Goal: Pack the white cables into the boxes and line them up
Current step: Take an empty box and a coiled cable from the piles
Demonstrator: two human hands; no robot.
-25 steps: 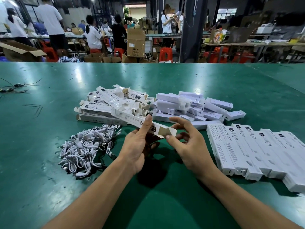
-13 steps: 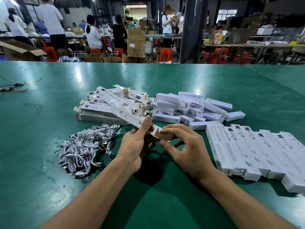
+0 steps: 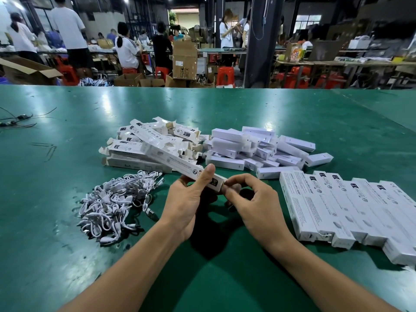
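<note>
Right now the left hand (image 3: pixel 186 199) is wrapped round a long white box (image 3: pixel 180 165), thumb pressed on top, holding it up over the green table (image 3: pixel 67 255). The right hand (image 3: pixel 254 203) is at the near end of the box, pinching the end flap. I think the step is closing that end. I cannot tell if a cable is inside.

To do it well, the left hand should hold the box firm but not squash it, so the sides do not bend. The right hand should fold the flap flat, then push the tab all the way in so it cannot pop back out.

The white cables (image 3: pixel 112 199) lie in a heap on the table, just left of the left hand. A row of closed boxes (image 3: pixel 333 206) lies side by side on the right. The shut box should go next to them, ends even. More open boxes (image 3: pixel 139 143) wait in a pile behind.
</note>
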